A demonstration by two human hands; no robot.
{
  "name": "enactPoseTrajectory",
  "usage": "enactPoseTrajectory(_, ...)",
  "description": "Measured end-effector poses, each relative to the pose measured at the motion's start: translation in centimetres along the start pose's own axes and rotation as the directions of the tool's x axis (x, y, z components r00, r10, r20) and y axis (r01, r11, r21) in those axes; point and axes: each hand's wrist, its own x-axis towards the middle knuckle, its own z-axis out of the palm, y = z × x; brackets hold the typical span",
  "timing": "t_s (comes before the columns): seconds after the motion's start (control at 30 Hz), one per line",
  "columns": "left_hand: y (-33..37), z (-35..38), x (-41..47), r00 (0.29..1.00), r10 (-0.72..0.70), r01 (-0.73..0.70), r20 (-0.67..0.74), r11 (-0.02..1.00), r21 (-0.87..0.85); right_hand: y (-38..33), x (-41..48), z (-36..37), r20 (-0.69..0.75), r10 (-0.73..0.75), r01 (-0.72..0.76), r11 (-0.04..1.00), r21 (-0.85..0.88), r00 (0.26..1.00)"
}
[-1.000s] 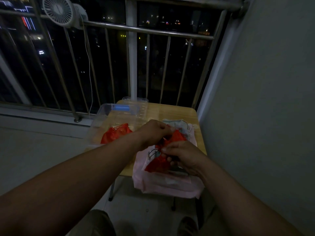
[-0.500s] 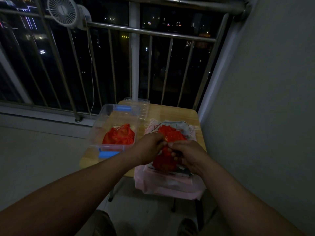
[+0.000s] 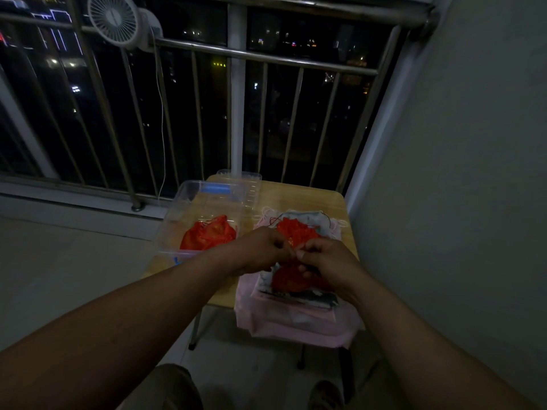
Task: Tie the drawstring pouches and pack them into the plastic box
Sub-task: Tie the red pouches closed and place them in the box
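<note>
A red drawstring pouch point(image 3: 286, 280) hangs between my hands over the right side of the small wooden table point(image 3: 307, 199). My left hand point(image 3: 263, 251) and my right hand point(image 3: 327, 260) both pinch the pouch's neck or cords, knuckles close together. More red pouches point(image 3: 293, 229) lie behind on a stack of pink and grey fabric bags point(image 3: 296, 318). The clear plastic box point(image 3: 183, 202) stands on the table's left side with red pouches point(image 3: 211, 236) inside. The cords themselves are hidden by my fingers.
The box's clear lid point(image 3: 251, 184) lies behind the box. A metal balcony railing point(image 3: 266, 57) with a clipped white fan point(image 3: 114, 20) stands behind the table. A grey wall point(image 3: 458, 173) closes the right side. The fabric stack overhangs the table's front edge.
My hands have drawn closer together at the pouch's neck, and the pouch now hangs bunched below them. The view has tilted down a little, showing more of the plastic box.
</note>
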Motion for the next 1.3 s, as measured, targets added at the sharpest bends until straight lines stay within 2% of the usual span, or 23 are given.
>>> enactPoseTrajectory(0.13, -0.7, 0.3, 0.2, 0.997, 0.056, -0.055, -0.052, 0.998, 0.020, 0.1, 0.1, -0.1, 0.029, -0.024, 0.023, 1.000, 0.022, 0.999)
enactPoseTrajectory(0.33, -1.5, 0.8, 0.1, 0.989, 0.132, -0.135, -0.065, 0.989, -0.054, 0.3, 0.1, -0.6, 0.114, -0.038, 0.031, 0.997, 0.064, 0.993)
enactPoseTrajectory(0.6, -2.0, 0.2, 0.5, 0.997, 0.071, -0.073, -0.030, 0.994, -0.075, 0.3, 0.3, -0.7, 0.119, -0.047, 0.045, 0.999, 0.027, 0.992)
enactPoseTrajectory(0.73, -2.1, 0.1, 0.5, 0.995, 0.095, -0.099, -0.038, 0.990, -0.102, 0.2, 0.2, -0.7, 0.161, -0.055, 0.052, 0.998, 0.023, 0.985)
enactPoseTrajectory(0.97, -2.7, -0.1, 0.4, 0.993, 0.117, -0.109, 0.029, 0.976, -0.187, -0.1, 0.0, -1.1, 0.216, -0.073, 0.064, 0.997, 0.046, 0.974)
enactPoseTrajectory(1.07, -2.4, 0.1, 0.3, 0.994, 0.105, -0.094, 0.043, 0.974, -0.207, -0.4, 0.0, -0.9, 0.190, -0.110, 0.112, 0.994, -0.003, 0.976)
enactPoseTrajectory(1.3, -2.8, 0.3, 0.4, 0.997, 0.023, -0.011, 0.073, 0.986, -0.167, 0.2, 0.4, -0.3, 0.102, -0.253, 0.272, 0.927, -0.259, 0.962)
